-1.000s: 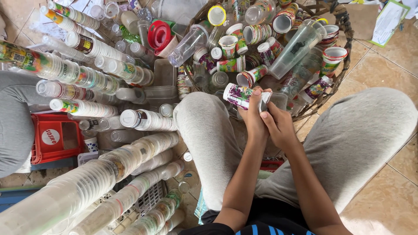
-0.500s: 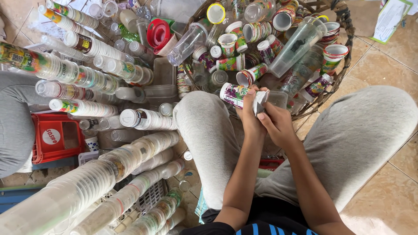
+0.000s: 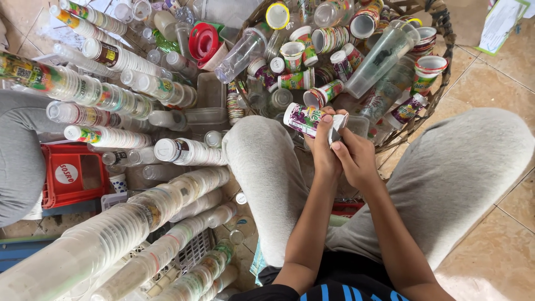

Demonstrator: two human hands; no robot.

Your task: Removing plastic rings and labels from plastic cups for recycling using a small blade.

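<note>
I'm seeing both hands working between the knees, just at the 6 o'clock rim of the round woven wicker basket (image 3: 440, 33). Left hand (image 3: 323, 150) is gripping a small purple-printed plastic cup (image 3: 304, 119) on its side, mouth pointing to 9 o'clock, likely to steady it. Right hand (image 3: 356, 159) is pinching the cup's pale label strip (image 3: 337, 129), fingers narrow. Long nested stacks of clear plastic cups (image 3: 111, 234) are lying at 8 o'clock, sorted apart from the loose ones in the basket.

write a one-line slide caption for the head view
Seated person's left hand holds a purple-labelled plastic cup while the right hand peels its label, above a wicker basket of cups.
</note>
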